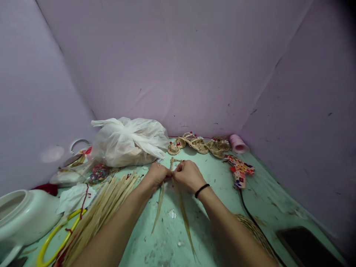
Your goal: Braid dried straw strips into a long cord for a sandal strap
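My left hand (159,174) is closed, its thumb and fingers pinching dried straw strips. Close beside it, my right hand (189,176) pinches the same straw, with a dark band around the wrist. A short braided piece (172,163) extends beyond my fingertips, away from me. Loose strip ends hang toward me: a shorter straw strip (159,209) under the left hand and a longer straw strip (184,215) under the right. My fingers hide the point where the strips cross.
Left: bundle of straw strips (102,205), yellow-handled scissors (44,247), white container (33,213), bag of beads (99,173). Back: knotted white plastic bag (130,142), small woven sandals (198,144), pink thread spool (237,144). Right: cloth-covered glue gun (239,171), black cord (246,207), braided coil (254,230), phone (306,246).
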Motion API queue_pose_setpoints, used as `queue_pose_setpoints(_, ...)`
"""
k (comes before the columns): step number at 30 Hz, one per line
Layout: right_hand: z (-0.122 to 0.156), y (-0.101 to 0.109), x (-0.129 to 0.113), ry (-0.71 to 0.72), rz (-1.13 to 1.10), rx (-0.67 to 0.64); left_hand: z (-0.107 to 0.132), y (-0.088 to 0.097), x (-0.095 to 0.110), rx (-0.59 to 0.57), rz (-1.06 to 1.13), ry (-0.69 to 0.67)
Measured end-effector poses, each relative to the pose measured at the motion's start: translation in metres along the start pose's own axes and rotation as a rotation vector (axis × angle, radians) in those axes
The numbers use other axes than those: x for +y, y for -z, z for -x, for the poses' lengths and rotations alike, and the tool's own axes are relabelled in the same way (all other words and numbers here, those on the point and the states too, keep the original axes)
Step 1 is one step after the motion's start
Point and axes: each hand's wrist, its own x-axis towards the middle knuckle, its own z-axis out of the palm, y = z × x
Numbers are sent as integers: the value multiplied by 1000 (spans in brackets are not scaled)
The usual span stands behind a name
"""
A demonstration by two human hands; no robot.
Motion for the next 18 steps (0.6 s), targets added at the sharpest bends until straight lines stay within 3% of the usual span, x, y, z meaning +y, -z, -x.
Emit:
queue_pose_setpoints(4,7,-7,-10,155,119,-17,3,4,2,-39,26,103)
queue_pose_setpoints(10,7,-5,-8,188,134,-133,2,15,0,-134,26,49)
queue_pose_setpoints(12,1,-1,-2,117,4,-138,1,18,-1,-187,21,47)
queue_pose_setpoints(15,-7,1,4,-133,-369,-23,-1,21,-1,-237,31,78)
queue_pose_setpoints(18,-5,-4,0,-363,-747,-155,-3,22,-2,-250,38,72)
